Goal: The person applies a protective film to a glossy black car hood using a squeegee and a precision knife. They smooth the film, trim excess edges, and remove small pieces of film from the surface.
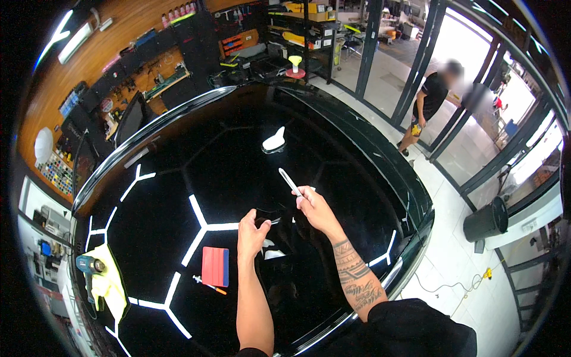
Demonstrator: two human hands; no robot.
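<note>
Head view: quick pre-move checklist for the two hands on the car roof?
1. Right hand grips the thin white strip-like tool: ok, held raised above the black car roof.
2. Left hand on the dark film piece: ok, fingertips pinch its edge.
3. What the film's far edge is doing: cannot tell, dark on dark with reflections.
4. Red and blue squeegee in reach: ok, lying flat just left of the left forearm.
5. Small pen-like knife out of the way: ok, beside the squeegee, apart from both hands.
6. White fin antenna clearance: ok, well beyond the hands.
</note>
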